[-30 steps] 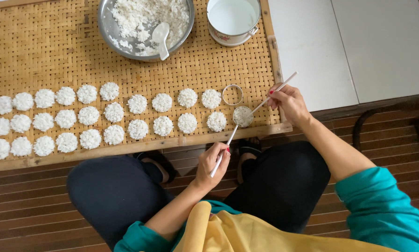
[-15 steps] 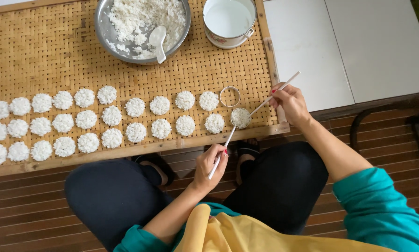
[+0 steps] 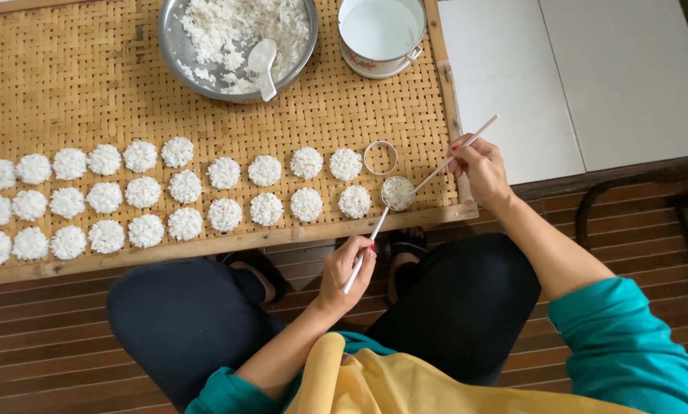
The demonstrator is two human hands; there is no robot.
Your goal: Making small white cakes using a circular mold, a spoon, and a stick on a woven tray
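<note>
My left hand (image 3: 349, 266) holds a thin white stick (image 3: 368, 244) whose tip reaches a small metal ring filled with white rice (image 3: 398, 193) at the near right of the woven bamboo tray (image 3: 68, 92). My right hand (image 3: 478, 167) grips a second white stick (image 3: 445, 162), slanted down to the same ring. An empty metal ring (image 3: 380, 157) lies just behind it. Rows of round white rice cakes (image 3: 185, 186) stretch leftward across the tray.
A metal bowl of loose rice (image 3: 233, 38) with a white spoon (image 3: 263, 63) sits at the tray's far edge, beside a white enamel pot (image 3: 381, 32). A white tabletop (image 3: 574, 77) lies to the right. My dark-trousered knees (image 3: 183, 314) rest above a slatted wooden floor.
Both hands keep their sticks at the filled ring. Only the view has shifted slightly.
</note>
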